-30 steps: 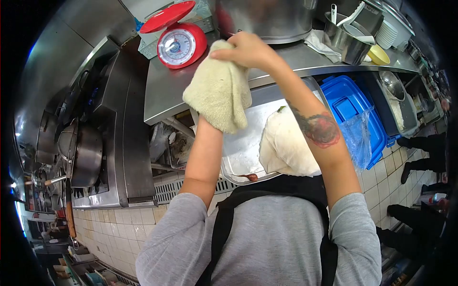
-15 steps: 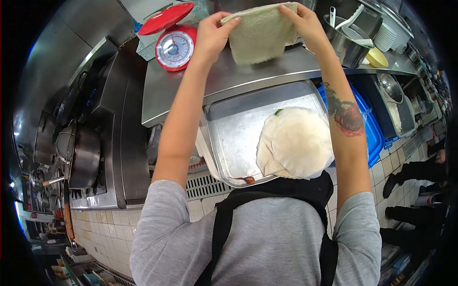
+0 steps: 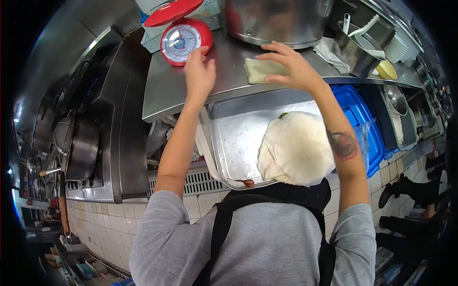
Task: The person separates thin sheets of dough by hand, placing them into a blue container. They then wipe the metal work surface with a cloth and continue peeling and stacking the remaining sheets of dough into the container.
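A folded pale green cloth lies near the front edge of the steel counter. My right hand is over its right side, fingers spread and holding nothing. In front of the red dial scale, my left hand is raised with its fingers apart. Below the counter edge, a metal tray sits close to my body. Round, flat white sheets, like dough or flatbread, are stacked on its right side, and a bit of green shows at their top edge.
Behind the cloth stands a large steel pot. A white cloth, a utensil pot and a yellow bowl are to the right. Blue lidded bins sit below. A stove with a saucepan is left. Another person's legs show at far right.
The green cloth, held up by both hands before, now lies folded on the counter. Both hands have let go and come down; the view has shifted, showing the large pot.
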Tool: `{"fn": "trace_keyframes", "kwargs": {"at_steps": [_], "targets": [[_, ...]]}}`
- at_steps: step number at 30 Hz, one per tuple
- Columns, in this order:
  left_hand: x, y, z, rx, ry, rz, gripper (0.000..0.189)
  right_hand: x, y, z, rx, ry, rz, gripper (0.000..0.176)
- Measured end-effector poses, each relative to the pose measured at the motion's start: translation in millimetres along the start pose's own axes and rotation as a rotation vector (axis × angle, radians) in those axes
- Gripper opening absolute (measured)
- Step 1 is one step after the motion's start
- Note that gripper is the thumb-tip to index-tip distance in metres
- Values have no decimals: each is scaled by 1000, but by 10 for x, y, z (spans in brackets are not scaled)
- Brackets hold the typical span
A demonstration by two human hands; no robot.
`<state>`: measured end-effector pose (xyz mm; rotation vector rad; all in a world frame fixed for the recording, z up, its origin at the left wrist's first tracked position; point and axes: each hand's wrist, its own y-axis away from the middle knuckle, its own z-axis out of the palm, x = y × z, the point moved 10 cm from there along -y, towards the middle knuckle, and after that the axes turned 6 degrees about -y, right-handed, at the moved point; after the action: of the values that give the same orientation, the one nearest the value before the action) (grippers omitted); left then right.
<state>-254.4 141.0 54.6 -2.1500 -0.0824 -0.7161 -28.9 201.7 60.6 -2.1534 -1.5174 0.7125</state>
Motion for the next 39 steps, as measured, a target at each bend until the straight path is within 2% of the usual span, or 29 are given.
{"fn": "trace_keyframes", "kwargs": {"at_steps": [1, 2, 3, 6, 7, 9, 10, 12, 13, 16, 19, 20, 22, 23, 26, 27, 29, 30, 31, 32, 33, 34, 36, 38, 39], "targets": [[-5, 41, -193, 16, -55, 25, 28, -43, 1, 106, -76, 2, -53, 47], [-109, 100, -352, 43, 41, -1, 22, -74, 8, 201, -149, 7, -108, 46], [-201, 164, -505, 72, 139, -25, 17, 27, 34, 314, -223, 4, -52, 40], [-389, 677, -861, 35, 393, -222, 9, 392, -19, 432, -225, -114, 173, 35], [-433, 907, -970, 43, 454, -297, 8, 355, -12, 331, -138, -130, 180, 29], [-606, 1376, -1056, -27, 291, -299, 7, 559, 141, 85, 92, 47, 352, 28], [-806, 1671, -1014, -113, 227, -376, 6, 662, 224, -52, 208, 136, 434, 28], [-1139, 2252, -969, -286, 154, -592, 6, 893, 433, -165, 198, 265, 748, 30], [-1297, 2536, -928, -289, 231, -697, 8, 898, 462, -54, 136, 333, 839, 29], [-1335, 2985, -758, -413, 248, -843, 11, 545, -6, 482, -155, 458, 737, 25], [-792, 2895, -491, -611, 233, -661, 12, -198, -677, 1061, -53, 415, 506, 27], [-624, 2851, -458, -665, 179, -612, 11, -387, -905, 1459, -109, 376, 423, 27], [-310, 2793, -378, -771, 75, -508, 10, -1258, -1180, 1670, -9, 236, 205, 23], [-211, 2801, -368, -750, 77, -478, 11, -1575, -1241, 1854, -36, 57, 184, 21], [56, 2973, -277, -1004, 24, -413, 19, -2319, -1262, 2306, -198, -792, 108, 21], [44, 3093, -264, -1037, 18, -379, 27, -2335, -1177, 2317, -184, -823, 132, 21], [-89, 3324, -302, -1090, -132, -370, 30, -2332, -977, 2340, -156, -884, 178, 21], [-135, 3408, -337, -1115, -208, -366, 31, -2120, -812, 2319, -129, -938, 237, 22], [-248, 3512, -411, -1171, -218, -569, 35, -1893, -642, 2168, -174, -906, 260, 23], [-315, 3557, -469, -1113, -128, -702, 35, -1657, -447, 2035, -326, -866, 322, 23], [-392, 3612, -503, -1048, -34, -828, 36, -1341, -207, 1995, -319, -851, 401, 24], [-477, 3669, -501, -975, 64, -947, 36, -1021, 10, 1863, -176, -848, 393, 24], [-689, 3792, -371, -871, 280, -1015, 39, -472, 484, 1736, -111, -603, 568, 31], [-875, 3789, -209, -808, 428, -1068, 40, -440, 970, 1913, -133, -314, 607, 36], [-907, 3765, -155, -872, 392, -1086, 40, -479, 1146, 1931, -139, -168, 624, 40]]}}
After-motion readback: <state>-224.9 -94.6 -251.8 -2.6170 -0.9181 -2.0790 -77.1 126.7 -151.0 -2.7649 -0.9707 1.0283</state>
